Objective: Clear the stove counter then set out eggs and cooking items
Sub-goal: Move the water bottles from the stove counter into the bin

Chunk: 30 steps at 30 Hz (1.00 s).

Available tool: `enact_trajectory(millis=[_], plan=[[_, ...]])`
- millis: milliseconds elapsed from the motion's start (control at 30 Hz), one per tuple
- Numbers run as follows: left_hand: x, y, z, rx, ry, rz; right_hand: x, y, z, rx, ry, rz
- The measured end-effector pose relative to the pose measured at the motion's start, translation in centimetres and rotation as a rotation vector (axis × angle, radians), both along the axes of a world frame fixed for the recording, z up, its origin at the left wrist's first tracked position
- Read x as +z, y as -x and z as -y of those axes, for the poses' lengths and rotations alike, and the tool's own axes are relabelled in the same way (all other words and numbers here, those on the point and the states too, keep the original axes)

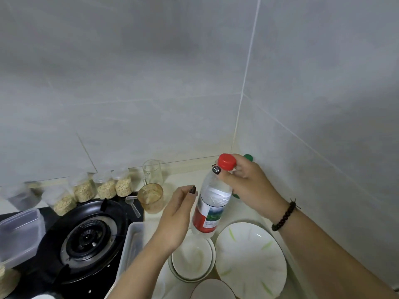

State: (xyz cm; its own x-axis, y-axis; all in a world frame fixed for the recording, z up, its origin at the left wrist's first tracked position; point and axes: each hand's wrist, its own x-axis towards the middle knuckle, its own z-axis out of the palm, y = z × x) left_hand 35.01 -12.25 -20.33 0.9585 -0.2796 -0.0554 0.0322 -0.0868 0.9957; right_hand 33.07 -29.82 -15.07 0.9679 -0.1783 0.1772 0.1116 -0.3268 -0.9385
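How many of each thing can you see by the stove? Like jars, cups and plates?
Oat jars: 4
Glass cups: 2
White plates and bowls: 3
Water bottle, gripped near the cap by the right hand: 1
Plastic scoop: 1
Total: 11

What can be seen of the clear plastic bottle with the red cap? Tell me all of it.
The clear plastic bottle with the red cap is slim and see-through, wrapped low down in a label that is red with a white and green picture. The cap is on. It is held off the counter, tilted with its top to the right, above the white bowl. The right hand grips its neck just under the cap; the left hand is beside its body, contact unclear.
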Motion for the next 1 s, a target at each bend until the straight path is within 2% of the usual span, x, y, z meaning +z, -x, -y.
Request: enact_trajectory(millis=[67,133,300,467,567,667,767,867,1000], plan=[[0.0,0.3,-0.1,-0.056,0.017,0.095,1.2,0.7,-1.0,0.031,-0.073,-0.013],[-0.1,0.4,-0.3,-0.128,0.037,0.112,1.9,1.1,-2.0,0.056,-0.156,-0.032],[0.1,0.4,-0.8,-0.166,0.195,0.004,2.2,0.7,-3.5,0.056,-0.212,-0.055],[-0.6,-0.1,-1.0,-0.134,0.255,-0.039,0.9,-0.8,-4.7,0.027,-0.182,-0.109],[-1.4,-0.3,-1.0,-0.061,0.225,-0.096,0.0,-1.9,-4.9,0.016,-0.166,-0.162],[-2.4,-0.6,-1.0,-0.046,0.176,-0.211,-1.0,-3.3,-4.5,0.016,-0.111,-0.203],[-2.9,-1.0,-0.6,-0.063,0.179,-0.324,-1.5,-5.4,-2.7,0.029,0.029,-0.173],[-3.6,-1.7,-0.3,-0.042,0.195,-0.409,-2.6,-7.9,1.4,-0.153,0.141,-0.132],[-3.9,-2.8,-0.4,-0.005,0.223,-0.494,-5.8,-10.5,7.0,-0.426,0.325,-0.233]])
